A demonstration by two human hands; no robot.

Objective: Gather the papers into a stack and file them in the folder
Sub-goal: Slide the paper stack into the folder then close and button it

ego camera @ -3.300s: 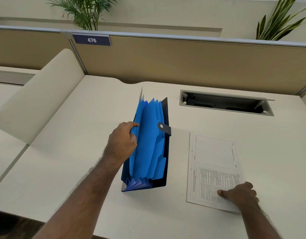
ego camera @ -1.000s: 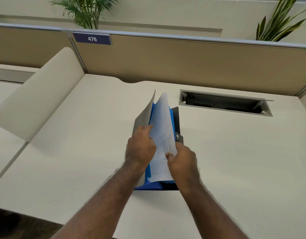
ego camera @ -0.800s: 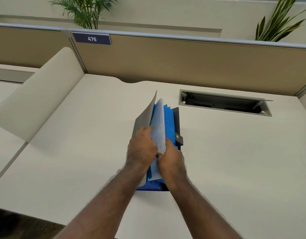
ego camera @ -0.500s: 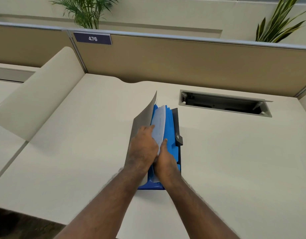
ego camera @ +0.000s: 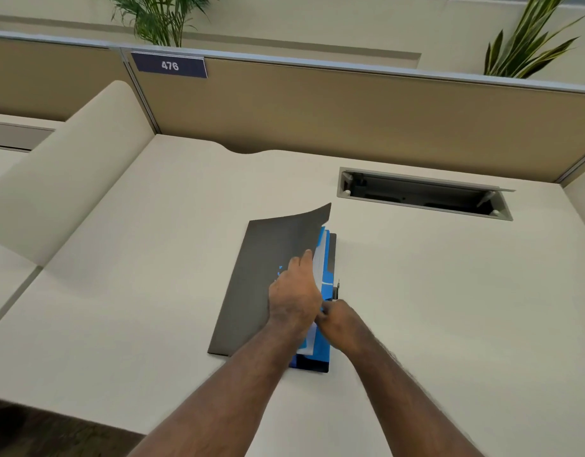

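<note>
A blue accordion folder point(ego camera: 326, 285) with a dark grey cover point(ego camera: 261, 278) lies in the middle of the desk. The cover is swung out to the left. My left hand point(ego camera: 294, 298) lies on the cover with its fingers curled over the cover's right edge. White papers point(ego camera: 318, 258) stand inside a blue pocket, with only their top edge and a near corner showing. My right hand point(ego camera: 339, 321) is just right of the left hand, fingers closed at the papers' near edge. Its fingertips are hidden behind the left hand.
An open cable tray point(ego camera: 423, 196) is sunk into the desk at the back right. A tan partition point(ego camera: 350, 117) with a sign reading 476 point(ego camera: 169, 65) closes the back. A curved cream divider point(ego camera: 63, 173) rises at the left. The desk's front edge point(ego camera: 86, 420) is near me.
The papers have slid down into the folder until only their edges show. The grey cover has swung out to the left. My right hand has dropped lower, beside my left hand.
</note>
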